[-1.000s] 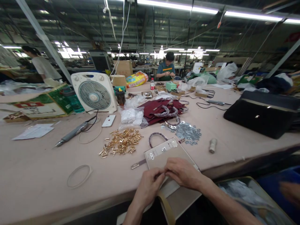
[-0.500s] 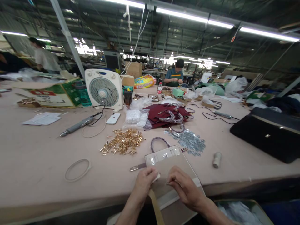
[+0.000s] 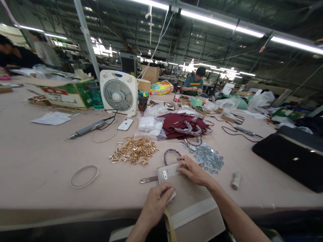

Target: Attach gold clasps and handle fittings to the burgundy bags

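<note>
My left hand [image 3: 157,203] is closed, thumb against fingers, on the end of a tape strip [image 3: 169,225]. A small white piece shows at its fingertips, and the tan strip hangs down over the table edge. Under both hands lies a beige-lined bag panel [image 3: 194,198] with a pale band across it. My right hand [image 3: 193,170] rests on the panel's upper part, fingers bent and apart, the tips by the metal fittings and covering some of them. One fitting [image 3: 165,174] stays visible. A wrapped handle [image 3: 169,155] and a buckled strap [image 3: 148,179] stick out from the panel.
Gold metal fittings [image 3: 136,150] and grey metal plates [image 3: 208,156] lie in heaps beyond the panel. Behind are maroon bag pieces [image 3: 181,126], a fan [image 3: 118,92], a phone [image 3: 125,124] and a corded tool [image 3: 87,129]. A black bag [image 3: 290,154] stands right. Co-workers sit farther back.
My right hand has moved up and away from my left, from a pinch over the middle of the panel to its fittings. My left hand still grips the tape strip. The view has shifted slightly.
</note>
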A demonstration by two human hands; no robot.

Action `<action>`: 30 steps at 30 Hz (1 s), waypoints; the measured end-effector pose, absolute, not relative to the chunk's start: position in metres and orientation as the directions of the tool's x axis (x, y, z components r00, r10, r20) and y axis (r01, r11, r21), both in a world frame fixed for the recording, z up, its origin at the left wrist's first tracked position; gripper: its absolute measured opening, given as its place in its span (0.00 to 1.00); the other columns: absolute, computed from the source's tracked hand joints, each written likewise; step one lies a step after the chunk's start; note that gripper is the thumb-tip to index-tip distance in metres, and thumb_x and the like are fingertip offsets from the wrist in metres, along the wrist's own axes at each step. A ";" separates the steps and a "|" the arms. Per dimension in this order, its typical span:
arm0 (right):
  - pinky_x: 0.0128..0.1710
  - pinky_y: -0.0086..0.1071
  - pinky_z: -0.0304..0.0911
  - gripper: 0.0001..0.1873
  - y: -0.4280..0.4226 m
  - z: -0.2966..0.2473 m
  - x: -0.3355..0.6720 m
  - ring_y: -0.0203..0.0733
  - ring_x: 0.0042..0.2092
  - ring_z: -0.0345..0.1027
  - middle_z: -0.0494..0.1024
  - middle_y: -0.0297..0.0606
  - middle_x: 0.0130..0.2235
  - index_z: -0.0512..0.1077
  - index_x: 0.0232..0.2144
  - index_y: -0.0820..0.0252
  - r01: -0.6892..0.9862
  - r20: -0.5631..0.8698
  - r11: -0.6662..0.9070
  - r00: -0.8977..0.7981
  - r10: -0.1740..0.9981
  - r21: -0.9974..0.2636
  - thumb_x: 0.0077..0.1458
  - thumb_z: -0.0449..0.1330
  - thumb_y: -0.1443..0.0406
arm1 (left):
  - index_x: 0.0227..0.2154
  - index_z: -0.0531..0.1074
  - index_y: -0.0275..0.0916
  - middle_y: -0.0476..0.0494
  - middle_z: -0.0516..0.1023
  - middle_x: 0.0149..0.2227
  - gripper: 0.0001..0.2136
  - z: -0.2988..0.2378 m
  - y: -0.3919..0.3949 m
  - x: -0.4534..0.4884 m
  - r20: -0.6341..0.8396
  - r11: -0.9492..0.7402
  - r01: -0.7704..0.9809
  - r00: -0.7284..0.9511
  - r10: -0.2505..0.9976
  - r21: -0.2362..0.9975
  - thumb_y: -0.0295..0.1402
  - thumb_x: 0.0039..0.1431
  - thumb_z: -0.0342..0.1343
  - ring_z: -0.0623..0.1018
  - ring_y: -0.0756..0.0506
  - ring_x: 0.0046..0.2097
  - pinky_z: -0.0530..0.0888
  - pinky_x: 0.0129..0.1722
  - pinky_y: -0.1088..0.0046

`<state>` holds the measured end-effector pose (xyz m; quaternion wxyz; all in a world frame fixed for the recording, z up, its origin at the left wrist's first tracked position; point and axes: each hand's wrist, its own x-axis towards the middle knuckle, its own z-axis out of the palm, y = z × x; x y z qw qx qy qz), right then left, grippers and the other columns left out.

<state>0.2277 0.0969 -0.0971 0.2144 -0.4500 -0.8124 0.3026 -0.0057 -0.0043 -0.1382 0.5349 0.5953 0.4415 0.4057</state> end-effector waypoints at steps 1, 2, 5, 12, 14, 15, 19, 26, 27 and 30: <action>0.65 0.47 0.56 0.07 0.098 -0.100 0.226 0.49 0.61 0.65 0.71 0.45 0.57 0.76 0.34 0.58 0.606 0.085 0.418 -0.500 0.862 -0.677 0.64 0.59 0.65 | 0.37 0.79 0.38 0.46 0.78 0.32 0.18 -0.137 -0.005 -0.005 0.004 -0.030 0.087 0.281 0.960 0.996 0.47 0.68 0.53 0.74 0.45 0.35 0.69 0.36 0.73; 0.65 0.47 0.56 0.07 0.098 -0.104 0.225 0.49 0.61 0.65 0.72 0.45 0.56 0.76 0.34 0.58 0.609 0.096 0.425 -0.496 0.863 -0.670 0.64 0.59 0.66 | 0.37 0.79 0.38 0.46 0.78 0.31 0.18 -0.137 -0.006 -0.005 -0.009 -0.015 0.082 0.282 0.959 0.997 0.47 0.68 0.53 0.74 0.46 0.34 0.69 0.35 0.73; 0.65 0.48 0.56 0.06 0.101 -0.115 0.229 0.50 0.62 0.65 0.72 0.47 0.57 0.76 0.36 0.58 0.600 0.137 0.442 -0.484 0.864 -0.666 0.64 0.60 0.64 | 0.40 0.80 0.38 0.46 0.78 0.29 0.19 -0.138 -0.007 -0.002 -0.048 0.032 0.062 0.273 0.961 0.998 0.49 0.67 0.54 0.74 0.47 0.30 0.68 0.29 0.75; 0.59 0.44 0.64 0.19 0.115 -0.121 0.238 0.48 0.54 0.72 0.79 0.43 0.50 0.76 0.53 0.56 0.582 0.111 0.421 -0.492 0.863 -0.695 0.62 0.64 0.57 | 0.49 0.82 0.39 0.41 0.83 0.44 0.19 -0.142 -0.008 0.000 -0.027 0.024 0.015 0.277 0.960 1.000 0.46 0.66 0.56 0.80 0.42 0.42 0.75 0.44 0.69; 0.57 0.43 0.64 0.14 0.117 -0.123 0.233 0.48 0.51 0.73 0.80 0.42 0.46 0.79 0.45 0.57 0.604 0.140 0.419 -0.453 0.880 -0.677 0.63 0.63 0.55 | 0.55 0.78 0.39 0.43 0.83 0.41 0.21 -0.140 -0.008 -0.002 -0.028 0.011 0.063 0.278 0.960 0.998 0.45 0.66 0.56 0.79 0.42 0.42 0.74 0.47 0.68; 0.56 0.43 0.65 0.14 0.118 -0.125 0.229 0.48 0.49 0.73 0.80 0.41 0.43 0.79 0.42 0.57 0.619 0.166 0.411 -0.414 0.895 -0.669 0.63 0.62 0.55 | 0.60 0.74 0.38 0.44 0.82 0.38 0.24 -0.139 -0.008 -0.003 -0.031 0.006 0.088 0.279 0.960 0.996 0.44 0.66 0.56 0.78 0.42 0.41 0.73 0.46 0.68; 0.55 0.45 0.65 0.14 0.112 -0.131 0.220 0.49 0.48 0.73 0.80 0.42 0.42 0.80 0.41 0.58 0.624 0.302 0.413 -0.281 0.911 -0.664 0.63 0.63 0.54 | 0.72 0.54 0.35 0.50 0.76 0.33 0.35 -0.139 -0.008 -0.005 -0.028 -0.007 0.118 0.291 0.956 0.993 0.40 0.65 0.54 0.74 0.45 0.37 0.69 0.42 0.70; 0.56 0.42 0.68 0.13 0.055 -0.102 0.216 0.47 0.52 0.74 0.80 0.43 0.50 0.77 0.51 0.53 0.486 0.317 0.536 -0.463 0.828 -0.690 0.68 0.60 0.57 | 0.73 0.50 0.37 0.47 0.80 0.39 0.37 -0.137 -0.011 -0.004 -0.012 -0.041 0.145 0.347 0.938 0.989 0.28 0.59 0.48 0.76 0.43 0.42 0.69 0.48 0.67; 0.56 0.41 0.68 0.15 0.045 -0.097 0.213 0.47 0.54 0.74 0.80 0.43 0.52 0.76 0.53 0.52 0.480 0.268 0.561 -0.550 0.791 -0.674 0.67 0.61 0.57 | 0.73 0.50 0.37 0.45 0.80 0.40 0.37 -0.136 -0.011 -0.004 -0.008 -0.049 0.150 0.352 0.936 0.987 0.27 0.59 0.48 0.77 0.43 0.44 0.69 0.50 0.66; 0.53 0.37 0.70 0.14 0.022 -0.090 0.202 0.46 0.51 0.75 0.81 0.41 0.50 0.76 0.54 0.50 0.515 0.158 0.622 -0.682 0.714 -0.590 0.68 0.60 0.59 | 0.72 0.52 0.37 0.41 0.82 0.46 0.36 -0.135 -0.013 -0.005 0.002 -0.065 0.169 0.350 0.937 0.983 0.26 0.59 0.48 0.77 0.40 0.50 0.69 0.56 0.63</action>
